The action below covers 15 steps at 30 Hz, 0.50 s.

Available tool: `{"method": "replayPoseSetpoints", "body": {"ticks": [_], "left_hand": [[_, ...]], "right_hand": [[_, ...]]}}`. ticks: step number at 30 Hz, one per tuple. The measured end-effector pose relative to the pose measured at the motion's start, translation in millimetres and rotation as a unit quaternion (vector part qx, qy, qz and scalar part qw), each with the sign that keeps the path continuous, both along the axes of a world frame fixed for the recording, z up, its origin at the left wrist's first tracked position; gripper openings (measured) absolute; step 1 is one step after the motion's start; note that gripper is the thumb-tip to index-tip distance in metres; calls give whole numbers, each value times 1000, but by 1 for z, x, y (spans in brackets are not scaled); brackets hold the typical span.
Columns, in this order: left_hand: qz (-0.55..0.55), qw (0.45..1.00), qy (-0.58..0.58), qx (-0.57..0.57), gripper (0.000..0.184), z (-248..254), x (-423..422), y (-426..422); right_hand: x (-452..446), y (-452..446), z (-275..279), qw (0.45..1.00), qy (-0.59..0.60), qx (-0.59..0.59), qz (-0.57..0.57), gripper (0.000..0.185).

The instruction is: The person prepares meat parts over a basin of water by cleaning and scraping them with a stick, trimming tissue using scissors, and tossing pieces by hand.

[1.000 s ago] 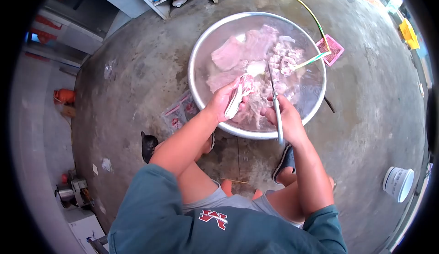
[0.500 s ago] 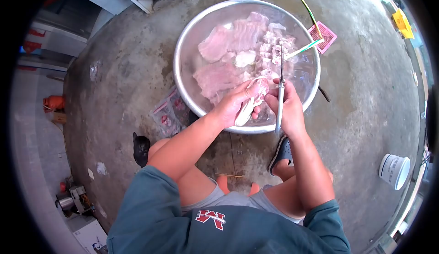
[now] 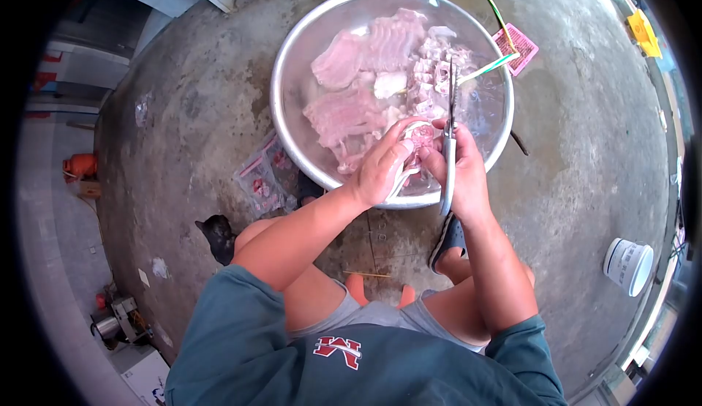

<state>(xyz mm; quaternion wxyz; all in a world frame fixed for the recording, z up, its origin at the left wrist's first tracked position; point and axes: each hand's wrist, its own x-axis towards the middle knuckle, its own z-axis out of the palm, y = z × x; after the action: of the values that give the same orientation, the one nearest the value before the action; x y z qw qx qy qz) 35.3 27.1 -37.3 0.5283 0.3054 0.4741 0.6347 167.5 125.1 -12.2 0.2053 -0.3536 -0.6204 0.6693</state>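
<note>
My left hand is closed around a piece of raw meat with a pale skin or fat edge, over the near rim of a wide metal basin. My right hand grips scissors with pale handles, their dark blades pointing away from me. Its thumb and fingertips also touch the meat. In the basin's water lie a ribbed slab of meat, another slab, a whitish chunk and a heap of small cut pieces.
A green and yellow hose hangs over the basin's right rim beside a pink basket. Plastic bags with meat lie left of the basin. A small black animal, seemingly a cat, is near my left knee. A white bucket stands right.
The meat has been turned in my fingers, so its red cut side now shows between both thumbs. The black animal has shifted left. The view has tilted slightly.
</note>
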Motion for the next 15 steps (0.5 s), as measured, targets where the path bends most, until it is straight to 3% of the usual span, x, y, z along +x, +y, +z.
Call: {"method": "replayPoseSetpoints", "body": {"ticks": [3,9,12,13,14,15], "left_hand": [[10,997,73,36,43,-2,0,-1],[-8,998,63,18,51,6,-1,0],[-21,997,-1,-79,54,19,-8,0],[25,998,-15,-60,55,16,-9,7],[38,996,-62,-58,51,15,-16,9],[52,991,-107,-55,47,16,-27,12]], "right_hand": [[0,-6,6,998,59,-7,3,44],[2,-3,7,998,9,55,17,46],[1,3,9,999,2,-32,3,45],[-2,3,8,997,50,-61,-18,44],[0,9,1,999,3,25,-23,45],[1,13,2,999,0,11,-41,45]]}}
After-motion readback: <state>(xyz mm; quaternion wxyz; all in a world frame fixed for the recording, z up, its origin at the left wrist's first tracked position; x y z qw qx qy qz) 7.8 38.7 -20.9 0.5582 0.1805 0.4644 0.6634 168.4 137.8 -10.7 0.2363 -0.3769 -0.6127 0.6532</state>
